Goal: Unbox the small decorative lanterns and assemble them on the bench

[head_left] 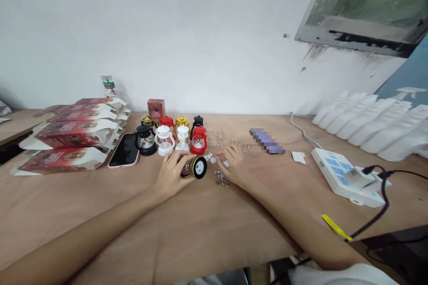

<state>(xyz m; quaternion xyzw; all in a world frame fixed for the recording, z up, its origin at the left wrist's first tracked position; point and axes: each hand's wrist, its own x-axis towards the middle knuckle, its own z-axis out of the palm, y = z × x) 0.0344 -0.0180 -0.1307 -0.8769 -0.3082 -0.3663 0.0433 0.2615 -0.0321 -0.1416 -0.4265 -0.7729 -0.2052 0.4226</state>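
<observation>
My left hand (pixel 172 173) is closed around a small bronze-and-black toy lantern (pixel 187 167). The lantern is tipped on its side, its round base with a white disc facing right. My right hand (pixel 236 167) is low over the table, thumb and fingers apart, beside small white pieces (pixel 210 157); nothing shows in its grasp. Just below the thumb lies a cluster of tiny metal parts (pixel 222 178). Behind both hands stand several finished-looking lanterns, among them a black one (pixel 146 140), a white one (pixel 164 140) and a red one (pixel 199 140). Thin wire handles (pixel 245 147) are scattered beyond my right hand.
Red printed cartons (pixel 76 131) are stacked at the left, next to a phone (pixel 124 151). One small red box (pixel 156 108) stands by the wall. To the right are a purple pixelated object (pixel 266 140), a power strip (pixel 344 178) with cables, and white spray bottles (pixel 384 124).
</observation>
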